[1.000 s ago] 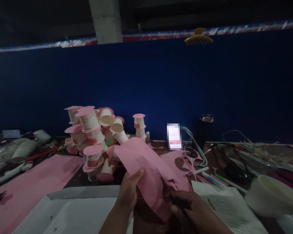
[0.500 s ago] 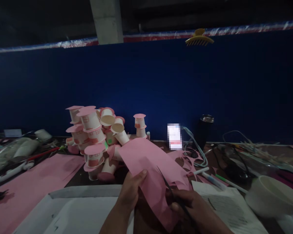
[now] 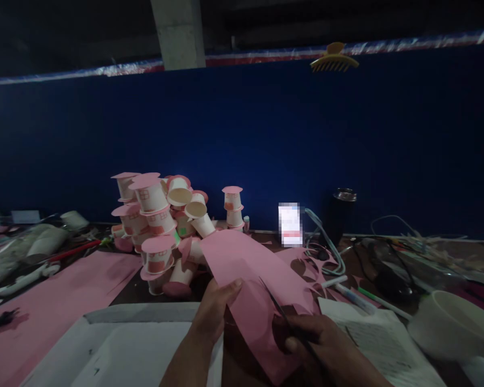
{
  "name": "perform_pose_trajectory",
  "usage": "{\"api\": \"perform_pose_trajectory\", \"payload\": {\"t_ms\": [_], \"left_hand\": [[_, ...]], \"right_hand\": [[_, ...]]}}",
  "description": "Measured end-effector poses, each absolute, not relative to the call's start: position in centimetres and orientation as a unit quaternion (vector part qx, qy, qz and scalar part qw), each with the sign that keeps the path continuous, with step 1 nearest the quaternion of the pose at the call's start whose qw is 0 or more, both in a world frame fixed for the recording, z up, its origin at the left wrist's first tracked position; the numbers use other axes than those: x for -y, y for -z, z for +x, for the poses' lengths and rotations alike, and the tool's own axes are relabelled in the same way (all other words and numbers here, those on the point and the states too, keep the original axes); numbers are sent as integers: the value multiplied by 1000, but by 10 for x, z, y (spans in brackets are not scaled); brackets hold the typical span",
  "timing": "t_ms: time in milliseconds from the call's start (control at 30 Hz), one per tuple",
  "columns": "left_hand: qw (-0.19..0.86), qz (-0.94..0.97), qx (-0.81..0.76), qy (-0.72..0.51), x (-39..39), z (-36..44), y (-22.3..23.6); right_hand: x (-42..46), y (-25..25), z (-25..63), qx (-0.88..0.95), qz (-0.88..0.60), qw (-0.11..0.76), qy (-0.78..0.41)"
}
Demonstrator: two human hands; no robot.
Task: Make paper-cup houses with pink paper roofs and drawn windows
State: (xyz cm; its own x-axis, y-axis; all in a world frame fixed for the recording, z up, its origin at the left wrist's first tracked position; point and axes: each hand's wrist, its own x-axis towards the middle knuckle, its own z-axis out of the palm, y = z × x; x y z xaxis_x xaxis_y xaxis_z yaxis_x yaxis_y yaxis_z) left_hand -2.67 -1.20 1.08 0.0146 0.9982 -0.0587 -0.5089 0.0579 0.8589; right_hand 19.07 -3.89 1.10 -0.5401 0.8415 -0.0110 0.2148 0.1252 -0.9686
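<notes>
My left hand (image 3: 214, 312) pinches the left edge of a pink paper sheet (image 3: 246, 263), thumb on top. In my right hand (image 3: 318, 338) is a pair of dark scissors (image 3: 280, 309), its blade lying over the sheet and pointing up and left. The sheet has a curved cut edge close to my right hand. Beyond my left hand stand stacked paper cups (image 3: 156, 220) with pink discs on them and red windows drawn on their sides. Some cups lie tipped over.
A white tray (image 3: 145, 333) lies at the front left, beside another large pink sheet (image 3: 72, 290). To the right are pink offcuts (image 3: 306, 263), pens (image 3: 357, 298), a printed paper (image 3: 371, 333) and a white bowl (image 3: 447, 322). A lit phone (image 3: 290, 224) and a black bottle (image 3: 341, 215) stand behind.
The view has shifted slightly, so everything sits a little differently in the frame. Both hands keep their hold on the paper and the scissors, with hardly any movement.
</notes>
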Motion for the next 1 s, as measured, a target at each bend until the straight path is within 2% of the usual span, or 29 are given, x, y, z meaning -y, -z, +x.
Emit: {"api": "perform_pose_trajectory", "payload": {"t_ms": [1000], "left_hand": [[618, 381, -364, -583, 9, -38, -14]], "right_hand": [[45, -20, 185, 676, -380, 254, -579]]}}
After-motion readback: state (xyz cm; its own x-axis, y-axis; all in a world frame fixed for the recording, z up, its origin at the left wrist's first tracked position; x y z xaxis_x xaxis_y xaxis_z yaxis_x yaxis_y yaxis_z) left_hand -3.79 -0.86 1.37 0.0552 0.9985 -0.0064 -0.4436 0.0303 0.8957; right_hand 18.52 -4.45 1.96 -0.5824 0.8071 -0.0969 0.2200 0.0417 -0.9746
